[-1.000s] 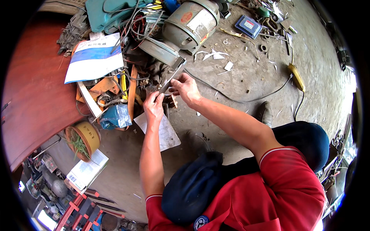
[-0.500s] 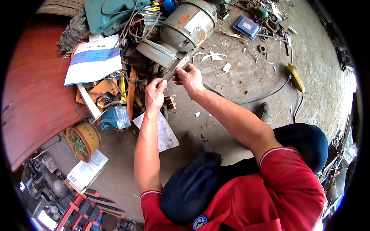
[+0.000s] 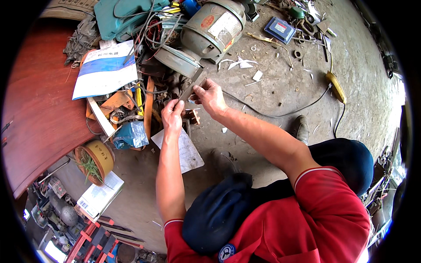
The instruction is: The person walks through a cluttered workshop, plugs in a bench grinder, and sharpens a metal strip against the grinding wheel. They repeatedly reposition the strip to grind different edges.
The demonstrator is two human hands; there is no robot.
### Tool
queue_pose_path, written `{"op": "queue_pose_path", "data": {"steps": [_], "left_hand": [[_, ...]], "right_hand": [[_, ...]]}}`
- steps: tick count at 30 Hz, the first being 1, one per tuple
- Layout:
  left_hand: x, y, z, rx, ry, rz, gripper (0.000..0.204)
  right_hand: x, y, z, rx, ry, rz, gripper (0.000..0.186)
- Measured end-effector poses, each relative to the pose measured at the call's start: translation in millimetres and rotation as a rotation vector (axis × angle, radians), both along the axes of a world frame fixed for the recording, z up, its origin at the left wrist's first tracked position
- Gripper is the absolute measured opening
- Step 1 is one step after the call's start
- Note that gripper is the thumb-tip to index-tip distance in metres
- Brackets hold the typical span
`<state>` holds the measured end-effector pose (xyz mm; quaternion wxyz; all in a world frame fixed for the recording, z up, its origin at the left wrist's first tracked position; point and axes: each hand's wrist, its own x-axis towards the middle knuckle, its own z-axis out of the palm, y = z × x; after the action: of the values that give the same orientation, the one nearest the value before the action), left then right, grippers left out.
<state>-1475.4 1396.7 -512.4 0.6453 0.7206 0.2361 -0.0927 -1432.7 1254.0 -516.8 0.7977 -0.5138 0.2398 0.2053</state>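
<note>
A flat grey metal strip runs slantwise between my hands, its far end close to the tool rest of a grey-green bench grinder. My left hand is closed on the near end, thumb on top. Farther along, my right hand pinches the strip between thumb and curled fingers. Just beyond the strip is the grinder's round wheel guard. Whether the strip touches the wheel cannot be made out.
To the left stand a reddish table, a booklet over piled tools, and a potted plant. A yellow switch on a black cable lies right. A blue box and scraps litter the floor beyond.
Both hands have drawn slightly back toward me with the metal strip. My right hand has turned a little and now covers more of the strip's far part.
</note>
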Motion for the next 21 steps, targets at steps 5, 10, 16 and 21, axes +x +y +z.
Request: {"op": "queue_pose_path", "data": {"steps": [5, 10, 16, 21], "left_hand": [[-15, 10, -9, -0.06, -0.011, 0.057, 0.015], [-15, 15, -3, -0.138, 0.037, 0.032, 0.014], [3, -6, 11, -0.209, 0.109, 0.043, 0.015], [21, -13, 14, -0.528, 0.203, 0.144, 0.01]], "right_hand": [[-10, 5, -4, -0.029, -0.053, 0.07, 0.012], [-14, 6, -1, -0.025, -0.056, 0.069, 0.012], [1, -6, 4, -0.045, 0.037, -0.051, 0.014], [16, -10, 9, -0.037, 0.062, -0.072, 0.013]]}}
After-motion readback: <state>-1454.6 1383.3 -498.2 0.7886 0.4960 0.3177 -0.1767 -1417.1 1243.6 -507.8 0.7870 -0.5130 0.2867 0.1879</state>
